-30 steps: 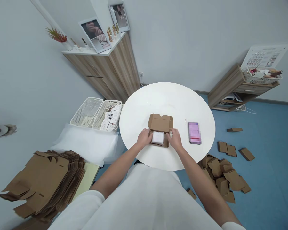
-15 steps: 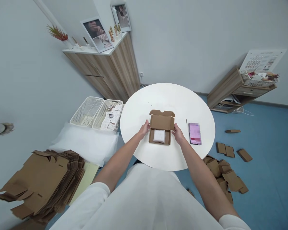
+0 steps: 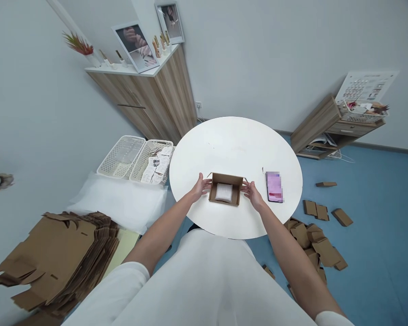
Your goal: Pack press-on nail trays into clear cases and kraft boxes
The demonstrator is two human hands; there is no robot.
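A small brown cardboard box (image 3: 224, 203) sits on the round white table (image 3: 238, 140). Its lid (image 3: 227, 179) stands raised at the back, leaning forward, with the side flaps sticking out. Inside lies a white wrapped packet (image 3: 224, 192). My left hand (image 3: 200, 187) is at the box's left side, thumb up and fingers stretched towards the lid's edge. On the opposite side my right hand (image 3: 253, 194) has its fingers apart, the tips at the lid's right flap. Whether the fingertips press on the cardboard cannot be made out.
A phone (image 3: 274, 186) lies right of my right hand. White baskets (image 3: 120, 156), one with printed slips (image 3: 156, 165), stand left of the table. Flat cardboard blanks (image 3: 61, 253) are stacked at lower left. Folded boxes (image 3: 321, 244) lie on the blue floor at right.
The lid has tilted forward over the box, its front flap no longer showing. Both hands have stayed beside it, with their fingers stretched out more. The view has shifted slightly.
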